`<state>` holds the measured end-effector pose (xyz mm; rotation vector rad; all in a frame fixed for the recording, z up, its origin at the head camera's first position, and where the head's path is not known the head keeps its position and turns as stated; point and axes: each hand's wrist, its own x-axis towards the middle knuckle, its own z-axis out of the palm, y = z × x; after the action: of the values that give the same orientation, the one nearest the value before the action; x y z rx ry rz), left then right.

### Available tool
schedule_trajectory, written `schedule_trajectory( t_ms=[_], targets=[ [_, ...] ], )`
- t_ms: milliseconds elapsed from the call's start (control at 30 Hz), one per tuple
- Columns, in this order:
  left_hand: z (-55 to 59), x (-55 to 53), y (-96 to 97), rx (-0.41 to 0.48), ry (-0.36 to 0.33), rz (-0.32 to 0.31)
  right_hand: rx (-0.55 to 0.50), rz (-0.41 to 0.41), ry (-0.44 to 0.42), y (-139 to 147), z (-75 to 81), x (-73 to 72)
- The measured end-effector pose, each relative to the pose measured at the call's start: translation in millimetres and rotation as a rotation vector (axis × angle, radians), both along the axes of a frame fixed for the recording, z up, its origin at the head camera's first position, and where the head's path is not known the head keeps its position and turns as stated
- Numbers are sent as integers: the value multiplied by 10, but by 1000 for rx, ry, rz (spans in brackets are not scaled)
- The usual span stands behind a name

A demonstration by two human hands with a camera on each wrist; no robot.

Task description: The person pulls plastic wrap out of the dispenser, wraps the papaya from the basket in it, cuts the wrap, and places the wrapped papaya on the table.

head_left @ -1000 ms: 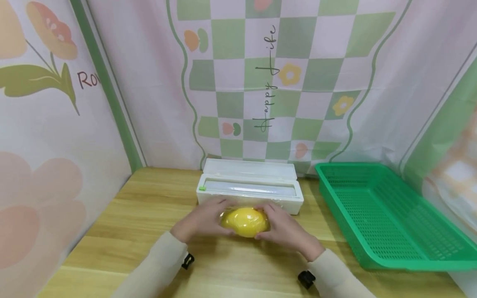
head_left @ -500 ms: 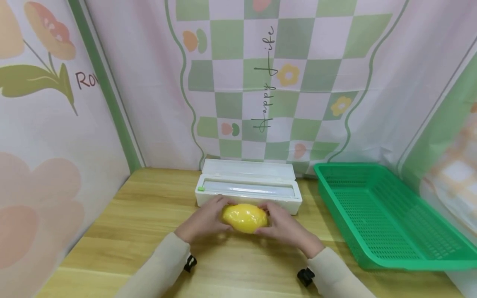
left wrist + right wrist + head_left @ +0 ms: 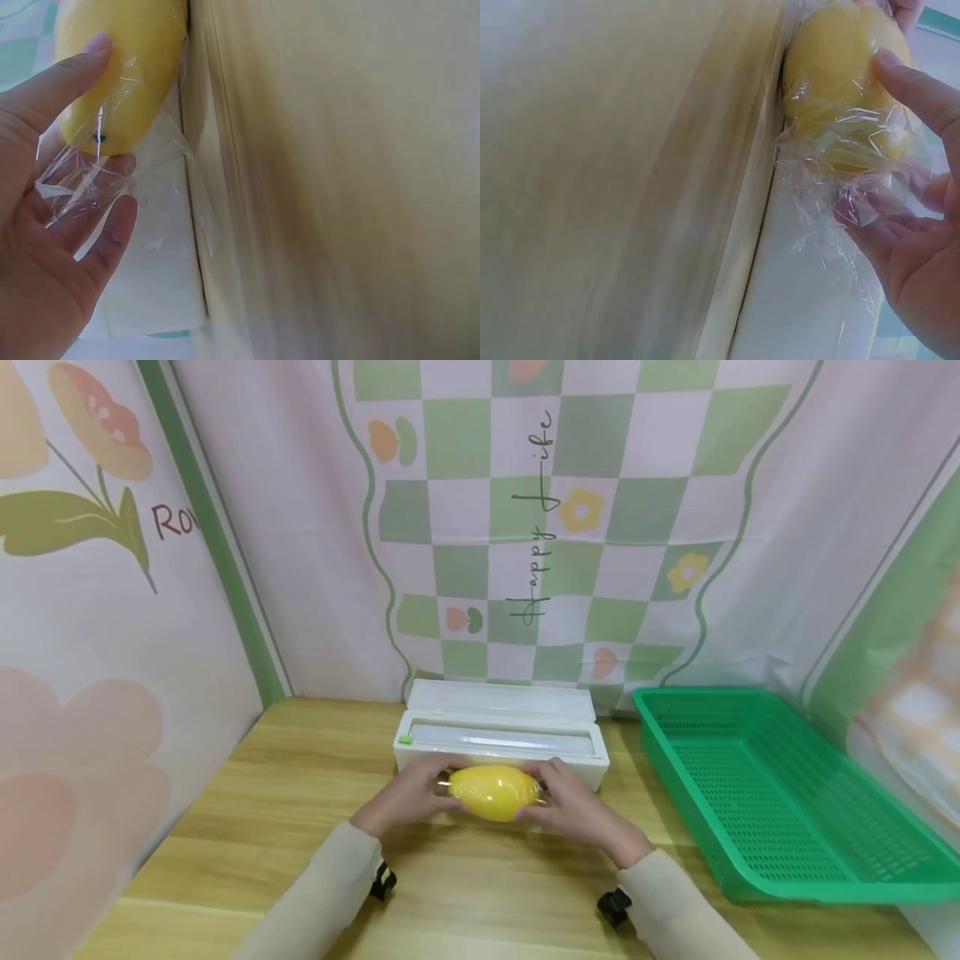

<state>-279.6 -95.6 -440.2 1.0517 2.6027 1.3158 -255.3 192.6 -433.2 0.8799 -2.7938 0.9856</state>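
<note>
A smooth yellow mango [image 3: 494, 792], wrapped in clear cling film, is held between both hands in front of the white box. My left hand [image 3: 411, 792] grips its left end; in the left wrist view the thumb lies on the mango [image 3: 124, 82] and loose film [image 3: 90, 184] bunches by the fingers. My right hand [image 3: 576, 810] holds the other end, its thumb pressing the mango [image 3: 840, 75] in the right wrist view. Crumpled film [image 3: 855, 195] hangs off that end. Behind stands the white cling film dispenser [image 3: 592, 768], lid up, with a roll inside.
A green plastic basket [image 3: 675, 793] stands at the right of the wooden table [image 3: 247, 810]. Patterned curtains [image 3: 315, 568] hang close behind the dispenser and along both sides.
The mango has been raised slightly and moved toward the dispenser, turning a little in the hands. Both hands keep hold of its ends.
</note>
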Motion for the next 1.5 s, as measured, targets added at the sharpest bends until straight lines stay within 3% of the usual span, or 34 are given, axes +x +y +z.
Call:
schedule_trajectory(
  t_ms=[233, 500, 700, 767, 833, 967, 1067, 1167, 1267, 1367, 1500],
  targets=[
    [-35, -43, -6, 7, -75, 9, 15, -13, 0, 32, 9, -20],
    [-90, -75, -43, -79, 3, 6, 21, -9, 43, 23, 9, -18],
    [-58, -28, -167, -112, -50, 45, 30, -23, 19, -15, 29, 9],
    [-26, -20, -226, -97, -60, 91, 46, -28, 10, -24, 40, 18],
    [4, -33, -281, -44, -24, 167, 63, -30, 6, -30, 51, 25],
    [100, -64, -362, 168, 93, 389, 86, -37, 0, -37, 68, 35],
    [144, -96, -402, 251, 109, 518, 92, -46, -3, -40, 69, 37],
    [126, -145, -429, 255, 20, 580, 90, -52, -5, -44, 69, 40],
    [72, -200, -437, 276, -111, 620, 88, -54, -3, -49, 73, 42],
    [9, -251, -429, 335, -223, 622, 82, -53, -6, -54, 82, 47],
    [-85, -309, -409, 382, -289, 576, 72, -51, -13, -53, 90, 52]
  ],
)
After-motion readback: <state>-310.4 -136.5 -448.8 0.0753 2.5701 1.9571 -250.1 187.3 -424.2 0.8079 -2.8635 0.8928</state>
